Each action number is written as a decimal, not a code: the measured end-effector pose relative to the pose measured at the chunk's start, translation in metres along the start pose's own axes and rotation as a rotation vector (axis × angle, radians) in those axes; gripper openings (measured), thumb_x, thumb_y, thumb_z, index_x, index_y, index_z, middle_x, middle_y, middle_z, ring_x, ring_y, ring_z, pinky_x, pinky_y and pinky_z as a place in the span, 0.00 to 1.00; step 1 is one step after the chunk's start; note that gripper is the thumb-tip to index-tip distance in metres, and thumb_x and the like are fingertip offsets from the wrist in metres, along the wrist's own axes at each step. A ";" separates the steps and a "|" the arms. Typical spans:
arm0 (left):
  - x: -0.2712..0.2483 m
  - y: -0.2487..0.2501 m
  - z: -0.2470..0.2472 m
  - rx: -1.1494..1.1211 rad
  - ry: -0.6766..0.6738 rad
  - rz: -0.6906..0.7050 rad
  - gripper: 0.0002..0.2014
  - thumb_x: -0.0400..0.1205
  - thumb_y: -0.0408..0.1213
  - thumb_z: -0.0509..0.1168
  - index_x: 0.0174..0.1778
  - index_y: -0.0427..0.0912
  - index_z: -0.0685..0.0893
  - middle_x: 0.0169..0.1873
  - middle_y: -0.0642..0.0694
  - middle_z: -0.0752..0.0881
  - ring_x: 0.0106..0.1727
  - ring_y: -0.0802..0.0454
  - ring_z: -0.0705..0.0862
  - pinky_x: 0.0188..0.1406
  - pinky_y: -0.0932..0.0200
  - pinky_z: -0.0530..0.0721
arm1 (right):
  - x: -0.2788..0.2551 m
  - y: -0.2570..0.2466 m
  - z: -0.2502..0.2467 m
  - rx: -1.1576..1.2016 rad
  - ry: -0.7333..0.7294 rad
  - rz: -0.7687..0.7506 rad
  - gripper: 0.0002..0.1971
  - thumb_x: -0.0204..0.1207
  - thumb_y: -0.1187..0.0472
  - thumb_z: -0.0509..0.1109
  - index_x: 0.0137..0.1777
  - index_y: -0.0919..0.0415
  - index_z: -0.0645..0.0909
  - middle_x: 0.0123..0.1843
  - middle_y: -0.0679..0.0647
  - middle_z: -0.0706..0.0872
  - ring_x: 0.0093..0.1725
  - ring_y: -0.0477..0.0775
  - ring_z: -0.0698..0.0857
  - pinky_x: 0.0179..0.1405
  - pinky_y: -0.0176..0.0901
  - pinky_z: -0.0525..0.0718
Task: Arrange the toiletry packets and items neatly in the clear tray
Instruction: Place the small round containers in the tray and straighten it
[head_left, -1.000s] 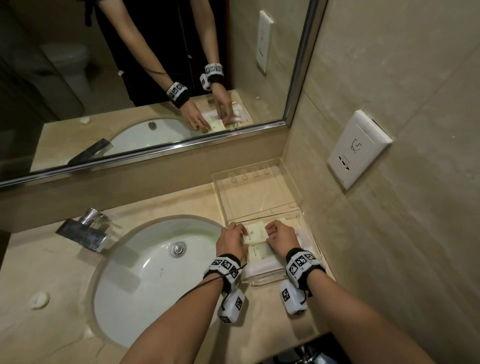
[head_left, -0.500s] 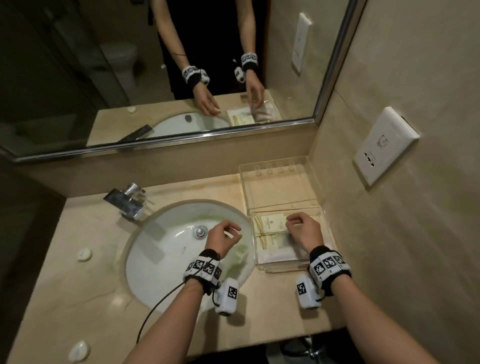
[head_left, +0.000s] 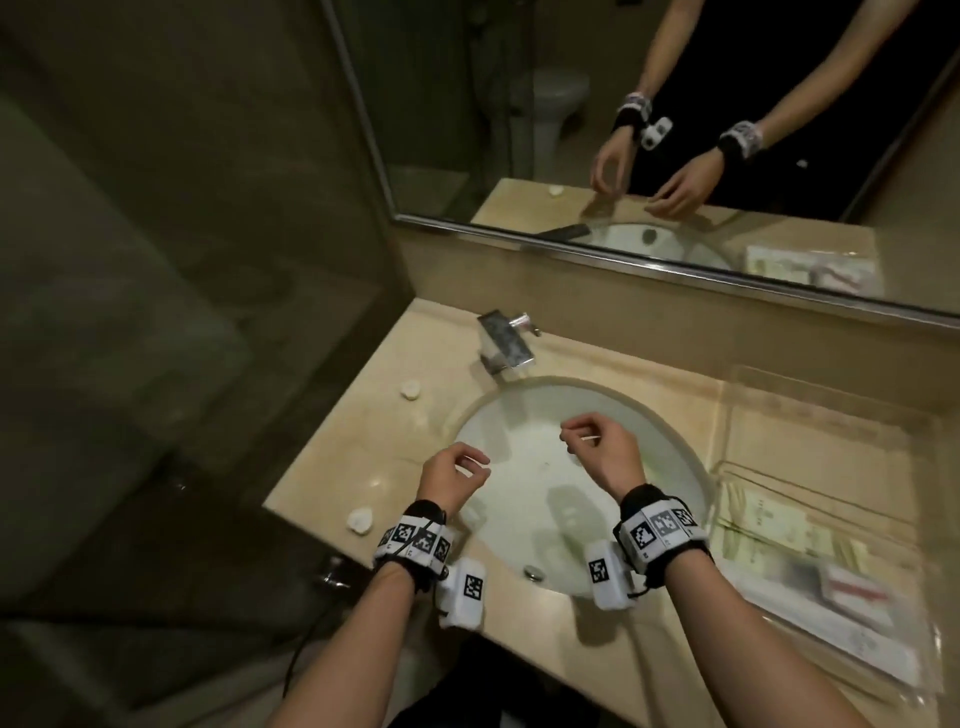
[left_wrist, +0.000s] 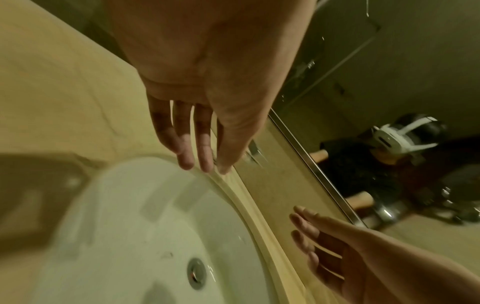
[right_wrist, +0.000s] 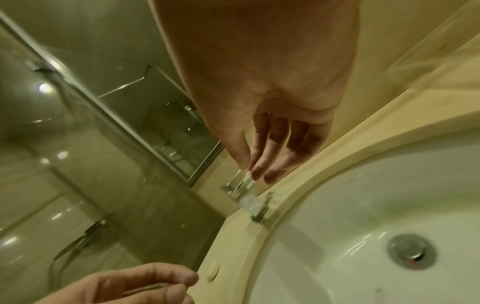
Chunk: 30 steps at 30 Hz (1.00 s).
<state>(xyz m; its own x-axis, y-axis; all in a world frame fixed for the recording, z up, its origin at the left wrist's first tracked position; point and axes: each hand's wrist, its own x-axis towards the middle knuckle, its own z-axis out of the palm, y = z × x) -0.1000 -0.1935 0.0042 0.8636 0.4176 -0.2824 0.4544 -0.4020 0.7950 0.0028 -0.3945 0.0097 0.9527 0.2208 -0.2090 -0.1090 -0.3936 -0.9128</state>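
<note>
The clear tray (head_left: 810, 421) stands on the counter at the far right. Cream toiletry packets (head_left: 779, 525) and a white packet with red print (head_left: 852, 587) lie flat in its near section. Both hands hover over the sink, well left of the tray, and hold nothing. My left hand (head_left: 457, 478) has loosely curled fingers above the basin's left rim. My right hand (head_left: 597, 447) hangs relaxed over the basin's middle. The left wrist view shows the left hand's fingers (left_wrist: 202, 156) hanging down, and the right wrist view shows the right hand's fingers (right_wrist: 262, 166) the same way.
The white sink basin (head_left: 545, 509) fills the middle of the beige counter, with a chrome faucet (head_left: 506, 340) behind it. Two small white round items (head_left: 409, 388) (head_left: 360, 519) lie on the counter's left side. A mirror (head_left: 519, 130) runs along the back and a glass shower wall stands left.
Both hands have left the packets in the tray and moved left, to above the sink. The head view has swung left, so the tray now sits at the right edge.
</note>
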 end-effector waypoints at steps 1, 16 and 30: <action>-0.001 -0.010 -0.013 -0.010 0.037 -0.031 0.05 0.73 0.31 0.73 0.40 0.45 0.87 0.36 0.48 0.89 0.31 0.64 0.82 0.28 0.78 0.75 | 0.003 -0.006 0.017 -0.012 -0.042 -0.006 0.03 0.75 0.65 0.73 0.47 0.60 0.86 0.40 0.53 0.89 0.38 0.53 0.87 0.42 0.38 0.84; 0.025 -0.153 -0.139 0.068 0.013 -0.265 0.24 0.58 0.32 0.84 0.47 0.49 0.84 0.49 0.45 0.82 0.41 0.59 0.80 0.45 0.66 0.80 | 0.080 -0.070 0.236 -0.261 -0.334 -0.040 0.11 0.75 0.65 0.74 0.56 0.64 0.83 0.52 0.59 0.88 0.47 0.56 0.86 0.51 0.45 0.85; 0.050 -0.176 -0.162 0.365 -0.392 -0.036 0.26 0.58 0.38 0.83 0.51 0.59 0.87 0.48 0.52 0.72 0.54 0.50 0.71 0.60 0.62 0.74 | 0.129 -0.050 0.290 -0.583 -0.316 -0.088 0.33 0.71 0.70 0.72 0.77 0.55 0.72 0.77 0.57 0.74 0.75 0.65 0.71 0.75 0.48 0.67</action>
<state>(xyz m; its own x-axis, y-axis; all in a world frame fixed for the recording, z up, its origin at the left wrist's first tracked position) -0.1720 0.0301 -0.0629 0.8309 0.1288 -0.5414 0.4716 -0.6795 0.5621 0.0488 -0.0875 -0.0734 0.8121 0.4905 -0.3160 0.2215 -0.7603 -0.6106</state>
